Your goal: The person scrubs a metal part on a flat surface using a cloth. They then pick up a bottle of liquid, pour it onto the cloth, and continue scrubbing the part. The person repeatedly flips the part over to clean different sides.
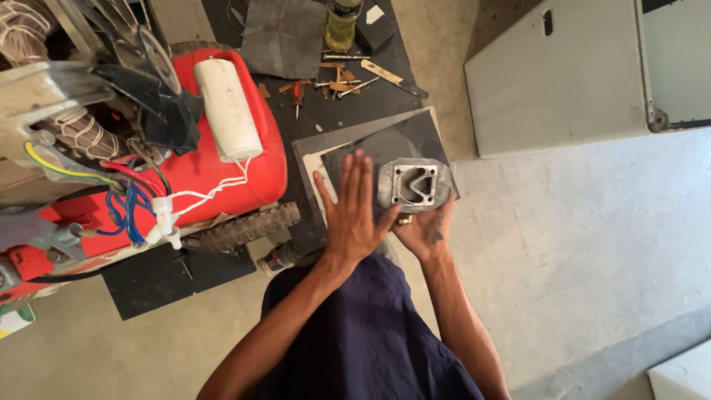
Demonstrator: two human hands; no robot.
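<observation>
The left hand (354, 215) is spread flat, its fingers (358, 174) straight and pressed side by side, pointing away from the person. It grips nothing; its thumb-side edge lies against the left rim of a grey metal casting (413, 184), with the palm facing down over a dark sheet (404, 141). The right hand (424, 231) sits under the near edge of the casting and carries it. Its fingers curl up around the underside, mostly hidden by the part, so only the palm and a few knuckles show. This hand is closed in a grasp on the casting.

The casting is a roughly square block with rounded corners and a triangular opening in its upper face. That face is turned up toward the camera. It has no clear long axis; the point of the triangle aims back toward the person. It is held above the dark sheet, just in front of the person's chest.

The dark sheet lies on the concrete floor (578, 244). To the left stands a red machine (222, 167) with a white cylinder (228, 107) on top and a bundle of coloured wires (129, 200). Beyond it, a black mat (348, 104) carries a screwdriver (298, 95), small metal parts and a bottle (343, 22). A pale grey panel (563, 74) lies at the upper right.
</observation>
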